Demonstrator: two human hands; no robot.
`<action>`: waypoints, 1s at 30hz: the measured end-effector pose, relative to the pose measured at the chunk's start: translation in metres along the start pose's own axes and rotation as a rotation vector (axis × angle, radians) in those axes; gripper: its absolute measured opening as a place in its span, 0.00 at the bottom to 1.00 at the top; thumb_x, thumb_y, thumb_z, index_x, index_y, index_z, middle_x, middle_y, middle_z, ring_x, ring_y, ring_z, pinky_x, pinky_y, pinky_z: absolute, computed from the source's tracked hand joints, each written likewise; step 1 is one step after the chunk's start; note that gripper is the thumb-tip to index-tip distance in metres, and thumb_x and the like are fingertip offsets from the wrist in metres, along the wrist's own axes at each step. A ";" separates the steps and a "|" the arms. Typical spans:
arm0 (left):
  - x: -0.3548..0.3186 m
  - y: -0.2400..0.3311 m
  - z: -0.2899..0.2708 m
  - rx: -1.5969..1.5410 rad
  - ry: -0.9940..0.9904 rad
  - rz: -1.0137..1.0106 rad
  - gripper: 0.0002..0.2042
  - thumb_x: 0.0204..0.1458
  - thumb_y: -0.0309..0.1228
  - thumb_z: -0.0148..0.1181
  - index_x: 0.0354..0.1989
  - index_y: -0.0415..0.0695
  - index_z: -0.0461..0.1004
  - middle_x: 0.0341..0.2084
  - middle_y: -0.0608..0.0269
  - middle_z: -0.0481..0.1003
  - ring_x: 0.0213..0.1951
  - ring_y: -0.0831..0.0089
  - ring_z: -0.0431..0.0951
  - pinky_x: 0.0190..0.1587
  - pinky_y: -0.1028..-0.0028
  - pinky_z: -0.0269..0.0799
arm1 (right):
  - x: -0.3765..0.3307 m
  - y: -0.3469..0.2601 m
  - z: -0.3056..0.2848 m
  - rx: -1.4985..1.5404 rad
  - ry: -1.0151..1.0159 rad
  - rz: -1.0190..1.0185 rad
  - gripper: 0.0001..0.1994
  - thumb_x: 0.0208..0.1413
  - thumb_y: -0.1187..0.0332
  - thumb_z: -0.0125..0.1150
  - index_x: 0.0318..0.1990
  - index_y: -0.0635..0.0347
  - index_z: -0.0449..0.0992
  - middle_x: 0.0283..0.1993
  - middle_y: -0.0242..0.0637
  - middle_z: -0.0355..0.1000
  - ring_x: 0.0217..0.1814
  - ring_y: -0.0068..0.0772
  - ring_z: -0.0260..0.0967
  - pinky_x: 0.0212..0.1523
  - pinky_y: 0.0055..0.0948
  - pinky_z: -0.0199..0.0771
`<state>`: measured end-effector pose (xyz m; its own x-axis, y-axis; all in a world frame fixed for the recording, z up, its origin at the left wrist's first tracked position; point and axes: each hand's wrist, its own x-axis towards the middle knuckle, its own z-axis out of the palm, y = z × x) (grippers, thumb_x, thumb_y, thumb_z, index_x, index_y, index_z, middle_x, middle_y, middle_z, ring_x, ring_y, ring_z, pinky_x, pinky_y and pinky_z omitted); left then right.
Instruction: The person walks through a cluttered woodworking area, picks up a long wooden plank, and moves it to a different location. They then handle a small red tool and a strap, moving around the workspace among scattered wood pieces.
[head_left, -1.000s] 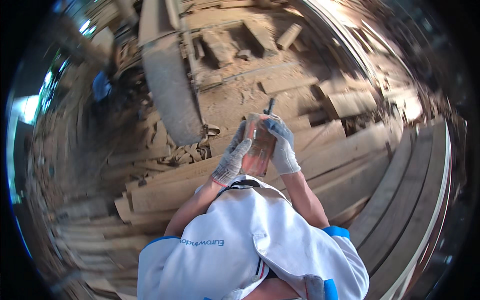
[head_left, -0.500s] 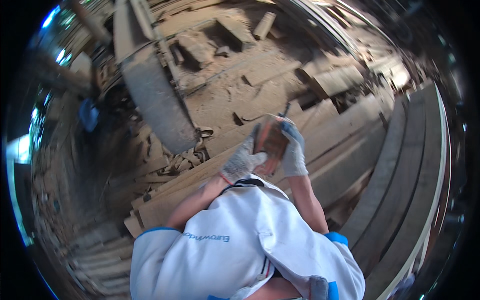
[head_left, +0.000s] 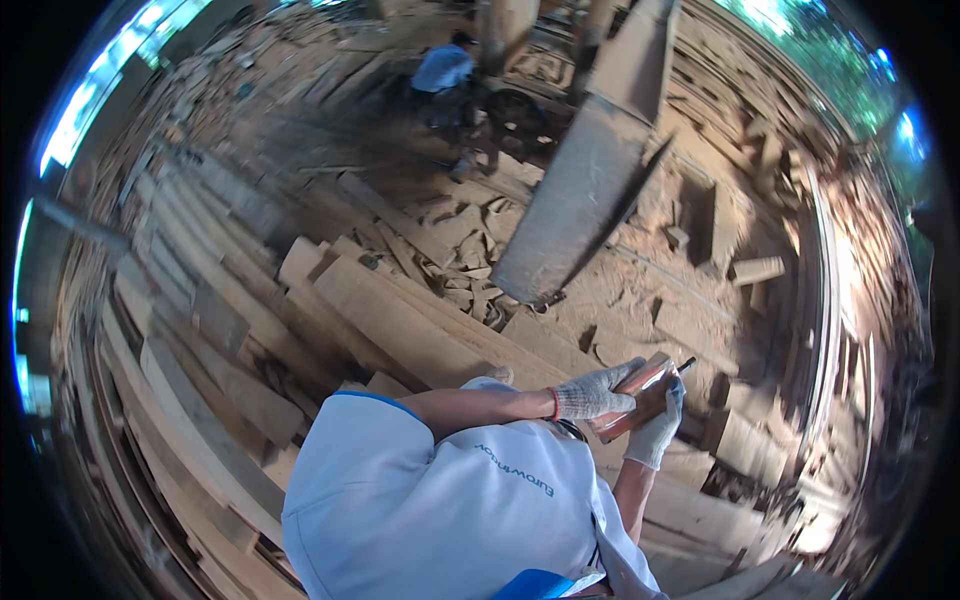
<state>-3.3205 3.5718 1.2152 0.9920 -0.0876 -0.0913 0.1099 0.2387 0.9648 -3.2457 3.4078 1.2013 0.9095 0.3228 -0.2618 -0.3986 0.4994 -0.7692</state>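
Note:
A flat reddish-brown rectangular thing [head_left: 638, 402] with a glossy surface and pale edges is held between both hands, in front of my body. My left hand [head_left: 592, 394], in a whitish knit glove with a red cuff, is closed on its left side with the thumb over it. On the opposite side my right hand [head_left: 657, 430], gloved too, grips it from the right and below. A thin dark stick-like thing [head_left: 686, 365], perhaps a pen, pokes out above my right hand. Its lower part is hidden, and the right fingertips are partly covered.
Long thick planks [head_left: 400, 318] lie just ahead, with more stacked boards [head_left: 200, 400] on the left. A grey metal chute [head_left: 575, 195] slopes down over sawdust and wood scraps [head_left: 470, 235]. Farther back a person [head_left: 443, 72] in a blue top is beside a dark wheel [head_left: 515, 115].
The view has swung left, so the chute and my hands appear farther right, and the person at the back shows clearly. Both hands still hold the reddish-brown thing, now tilted differently.

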 end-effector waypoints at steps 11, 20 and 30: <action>-0.019 0.007 -0.003 -0.198 0.262 0.027 0.36 0.58 0.33 0.57 0.71 0.42 0.44 0.62 0.56 0.62 0.60 0.73 0.64 0.61 0.73 0.61 | 0.025 0.001 0.047 -0.093 -0.155 0.129 0.19 0.61 0.58 0.54 0.54 0.59 0.70 0.51 0.34 0.71 0.52 0.33 0.70 0.54 0.33 0.70; -0.011 -0.009 -0.004 -0.387 0.189 0.033 0.26 0.65 0.46 0.44 0.66 0.45 0.57 0.57 0.65 0.64 0.57 0.76 0.63 0.62 0.73 0.58 | 0.023 -0.012 0.055 -0.101 -0.210 0.088 0.17 0.61 0.63 0.52 0.54 0.59 0.70 0.45 0.30 0.71 0.44 0.26 0.70 0.42 0.27 0.72; 0.008 0.003 0.001 -0.284 0.175 0.075 0.28 0.63 0.36 0.49 0.69 0.39 0.52 0.64 0.61 0.60 0.64 0.74 0.58 0.67 0.74 0.51 | 0.019 -0.035 0.052 -0.110 -0.054 0.009 0.13 0.60 0.64 0.56 0.48 0.59 0.76 0.42 0.34 0.74 0.40 0.27 0.72 0.40 0.28 0.76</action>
<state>-3.3123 3.5710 1.2172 0.9910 0.1015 -0.0871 0.0249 0.4999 0.8657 -3.2210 3.4381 1.2530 0.8969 0.3717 -0.2396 -0.3891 0.4057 -0.8270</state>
